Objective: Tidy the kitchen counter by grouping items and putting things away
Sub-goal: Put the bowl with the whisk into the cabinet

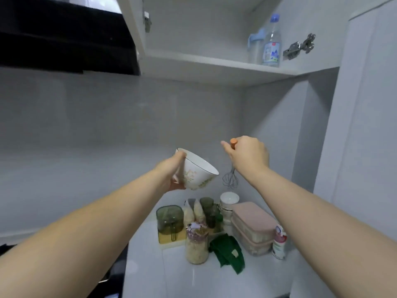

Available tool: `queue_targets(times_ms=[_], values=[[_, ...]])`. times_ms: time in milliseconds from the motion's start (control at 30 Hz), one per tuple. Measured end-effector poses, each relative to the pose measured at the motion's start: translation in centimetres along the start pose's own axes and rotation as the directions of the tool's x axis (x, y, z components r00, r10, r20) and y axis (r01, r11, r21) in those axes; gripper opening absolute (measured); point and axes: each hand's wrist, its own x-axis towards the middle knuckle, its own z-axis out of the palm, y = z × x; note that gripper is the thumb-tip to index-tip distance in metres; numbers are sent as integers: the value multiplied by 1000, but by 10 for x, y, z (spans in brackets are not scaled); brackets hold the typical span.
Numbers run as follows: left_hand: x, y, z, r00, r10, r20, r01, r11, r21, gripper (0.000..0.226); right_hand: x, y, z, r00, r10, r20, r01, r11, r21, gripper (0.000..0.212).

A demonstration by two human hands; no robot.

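My left hand (171, 173) grips a white bowl (197, 171) with a floral pattern, tilted, raised above the counter. My right hand (247, 155) grips a small wire whisk (231, 178) by its orange handle, with the wires hanging down. Both are held up in front of the grey wall, below an open wall cabinet (214, 65). On the white counter (214, 276) below stand a jar of grains (196, 248), a green measuring cup (169, 219), stacked white bowls (228, 203), pink lidded boxes (253, 226), a green cloth (228, 250) and a small white bottle (279, 241).
The cabinet shelf holds a clear water bottle (272, 44) and a blue-lidded container (256, 46) at its right end. The cabinet door (369, 104) stands open on the right. A black range hood (64, 35) hangs at the upper left.
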Motion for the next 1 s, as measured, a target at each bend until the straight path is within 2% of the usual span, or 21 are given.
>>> queue_targets(times_ms=[100, 200, 333, 400, 533, 667, 767, 867, 1000], values=[[-8, -44, -22, 993, -114, -25, 115, 993, 15, 41, -33, 0, 21, 995, 79, 58, -85, 990, 112, 49], [-14, -74, -43, 986, -163, -30, 162, 986, -31, 43, -53, -6, 36, 985, 155, 81, -171, 955, 243, 48], [-22, -103, -76, 981, -184, -53, 180, 980, -80, 39, -83, -19, 59, 957, 241, 164, -290, 840, 458, 49], [-26, -115, -95, 979, -190, -78, 181, 977, -113, 35, -103, -31, 64, 936, 262, 237, -352, 749, 561, 44], [-38, -134, -141, 975, -194, -110, 169, 966, -197, 25, -139, -59, 63, 878, 299, 373, -476, 465, 747, 31], [-52, -151, -202, 973, -189, -136, 155, 961, -228, 24, -164, -98, 58, 830, 318, 459, -539, 243, 806, 32], [-62, -163, -252, 967, -211, -143, 172, 953, -248, 25, -185, -136, 65, 790, 299, 535, -592, 144, 793, 35], [-80, -173, -308, 959, -224, -172, 178, 953, -245, 35, -213, -188, 78, 740, 231, 631, -664, 103, 741, 35], [-105, -181, -382, 952, -229, -206, 181, 957, -228, 34, -255, -260, 95, 678, 100, 728, -735, 103, 670, 33]])
